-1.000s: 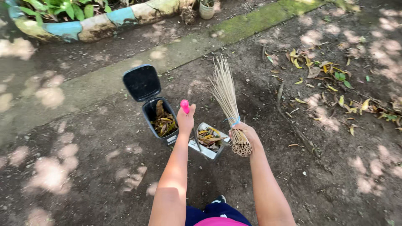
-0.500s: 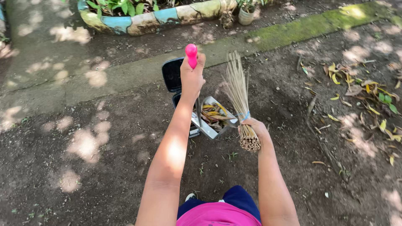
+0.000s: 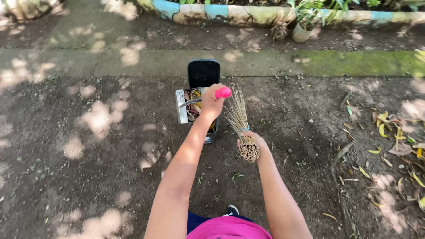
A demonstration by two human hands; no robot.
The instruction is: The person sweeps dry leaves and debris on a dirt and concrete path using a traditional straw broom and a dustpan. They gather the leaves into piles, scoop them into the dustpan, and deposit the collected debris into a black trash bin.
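Bare dirt ground [image 3: 88, 177], dappled with patches of sunlight, fills most of the view from above. The left hand [image 3: 211, 101] is raised over a small dark bin [image 3: 204, 75], its fingers wrapped tight around the pink handle [image 3: 223, 92] of a metal dustpan [image 3: 182, 106]. The dustpan hangs tilted at the bin's near rim, its pale tray showing on the left side of the bin's mouth, and dry brown and yellow leaves [image 3: 193, 98] lie in the opening between tray and bin; whether they rest in the pan or already in the bin cannot be told. The bin's black lid stands open and upright on the far side, toward the concrete strip [image 3: 133, 62]. Just beside it on the right, the right hand [image 3: 252, 142] is closed around the bound end of a stick broom [image 3: 239, 116], whose thin pale bristles fan upward and away from the person, close to the left hand without touching it. Fallen leaves [image 3: 389, 128] are scattered over the ground near the right edge of the view. Beyond the concrete strip, a painted blue and yellow kerb [image 3: 212, 11] edges a planting bed, with a small pot [image 3: 301, 32] standing against it. At the bottom edge a pink top [image 3: 228, 228] and the toe of a dark shoe [image 3: 231, 210] show.
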